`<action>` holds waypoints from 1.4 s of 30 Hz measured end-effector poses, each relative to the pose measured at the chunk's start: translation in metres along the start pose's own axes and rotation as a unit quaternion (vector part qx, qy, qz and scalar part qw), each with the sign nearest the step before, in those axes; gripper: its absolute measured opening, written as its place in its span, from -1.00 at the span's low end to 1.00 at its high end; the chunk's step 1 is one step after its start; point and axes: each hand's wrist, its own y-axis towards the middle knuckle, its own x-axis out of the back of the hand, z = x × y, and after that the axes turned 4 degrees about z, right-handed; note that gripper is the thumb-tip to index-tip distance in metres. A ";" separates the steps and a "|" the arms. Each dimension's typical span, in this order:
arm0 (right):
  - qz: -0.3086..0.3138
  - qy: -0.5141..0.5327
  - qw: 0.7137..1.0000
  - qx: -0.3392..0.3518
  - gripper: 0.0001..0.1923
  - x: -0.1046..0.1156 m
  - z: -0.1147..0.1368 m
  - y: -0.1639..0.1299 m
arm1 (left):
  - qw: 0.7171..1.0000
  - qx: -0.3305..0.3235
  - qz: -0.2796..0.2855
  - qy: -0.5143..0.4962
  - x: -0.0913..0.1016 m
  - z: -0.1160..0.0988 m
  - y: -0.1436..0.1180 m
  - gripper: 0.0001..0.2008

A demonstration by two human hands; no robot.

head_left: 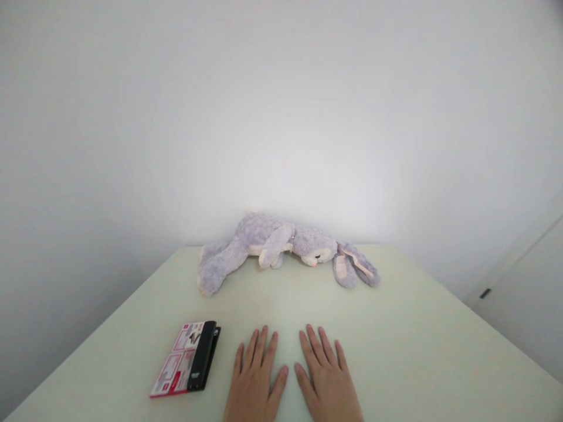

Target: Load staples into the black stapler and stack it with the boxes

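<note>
My left hand (256,381) lies flat, palm down, on the pale table (396,363), its fingers spread. Beside it, also palm down with fingers apart, rests my right hand (326,378). Neither hand holds anything. Left of my left hand, without touching it, is a black stapler (203,356). It lies along the right side of a flat red and white printed package (176,360), which bears a small picture of a stapler; whether the two are joined I cannot tell.
A lilac plush rabbit (264,234) lies on its side along the table's back edge, ears to the right, legs to the left. White walls (281,105) stand behind and at both sides. A door with a dark latch (485,293) is at the right.
</note>
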 end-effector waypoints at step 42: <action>0.009 0.016 1.000 -0.013 -0.38 0.002 0.002 -0.003 | 0.998 0.000 0.056 -0.023 -0.008 0.013 -0.004 -0.40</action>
